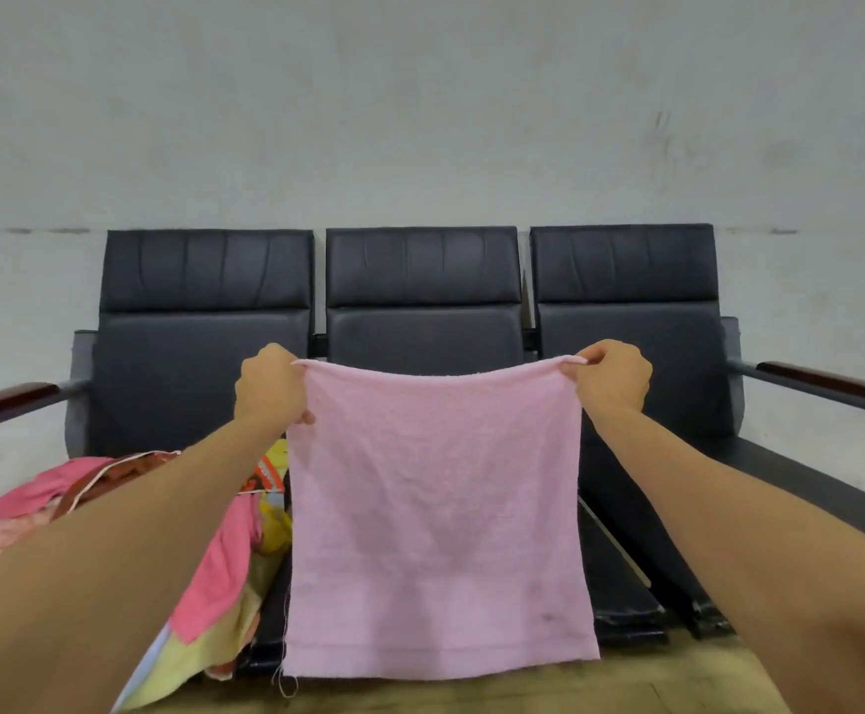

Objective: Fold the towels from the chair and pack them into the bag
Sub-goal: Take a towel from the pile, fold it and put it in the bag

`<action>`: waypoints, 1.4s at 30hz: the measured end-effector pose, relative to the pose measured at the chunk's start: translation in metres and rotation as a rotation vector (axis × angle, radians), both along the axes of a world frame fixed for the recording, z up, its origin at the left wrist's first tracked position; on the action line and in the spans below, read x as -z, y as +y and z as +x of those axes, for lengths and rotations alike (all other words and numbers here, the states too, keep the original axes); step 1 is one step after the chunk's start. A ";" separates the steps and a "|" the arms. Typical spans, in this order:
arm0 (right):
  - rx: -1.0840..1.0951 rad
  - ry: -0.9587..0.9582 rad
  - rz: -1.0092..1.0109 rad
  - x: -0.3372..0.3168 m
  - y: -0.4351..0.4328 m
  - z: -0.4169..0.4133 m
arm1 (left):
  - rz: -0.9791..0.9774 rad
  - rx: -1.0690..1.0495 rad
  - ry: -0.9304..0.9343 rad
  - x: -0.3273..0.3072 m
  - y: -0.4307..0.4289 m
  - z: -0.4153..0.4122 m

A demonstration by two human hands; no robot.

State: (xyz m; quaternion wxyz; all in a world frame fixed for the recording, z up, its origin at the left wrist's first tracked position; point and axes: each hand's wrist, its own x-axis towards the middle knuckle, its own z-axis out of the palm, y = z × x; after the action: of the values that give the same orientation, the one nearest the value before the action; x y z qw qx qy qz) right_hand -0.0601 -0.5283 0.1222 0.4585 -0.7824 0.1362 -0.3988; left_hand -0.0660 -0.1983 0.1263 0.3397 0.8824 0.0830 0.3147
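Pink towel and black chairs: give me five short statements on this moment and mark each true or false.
1. The left hand and the right hand each pinch a top corner of the pink towel. True.
2. The pink towel is bunched into a ball. False: it hangs spread out from its top edge.
3. Three black chairs stand in a row along the wall. True.
4. The colourful fabric heap lies on the right seat. False: it lies on the left seat, under the left forearm.
5. The right armrest has a dark red top. True.
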 end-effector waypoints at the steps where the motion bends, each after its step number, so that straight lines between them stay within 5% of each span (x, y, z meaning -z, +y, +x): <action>1: -0.006 0.005 -0.007 0.007 0.001 0.010 | -0.081 0.019 0.009 0.007 0.000 0.011; 6: -0.041 0.088 -0.045 0.040 0.003 0.059 | -0.312 0.103 0.007 0.041 -0.004 0.065; 17: -0.223 0.387 -0.297 0.144 -0.005 0.061 | -0.250 0.233 0.181 0.158 -0.007 0.076; 23: -0.570 0.698 -0.502 0.171 -0.009 0.017 | -0.056 0.418 0.461 0.198 0.004 0.032; 26: -0.561 0.772 -0.757 0.184 -0.010 0.010 | 0.286 0.522 0.585 0.214 0.007 0.023; 30: -0.507 0.787 -0.869 0.195 -0.015 0.022 | 0.465 0.573 0.634 0.230 0.009 0.031; 37: -0.455 0.745 -0.725 0.217 -0.019 0.056 | 0.424 0.518 0.530 0.248 -0.001 0.059; 42: -0.296 0.494 -0.510 0.207 -0.019 0.056 | 0.103 0.384 0.267 0.233 -0.007 0.057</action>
State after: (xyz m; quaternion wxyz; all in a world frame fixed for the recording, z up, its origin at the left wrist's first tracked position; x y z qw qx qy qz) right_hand -0.0042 -0.5468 -0.0844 0.2550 -0.9551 0.0245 -0.1491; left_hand -0.0092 -0.2053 -0.1072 0.3340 0.9319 -0.0581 0.1285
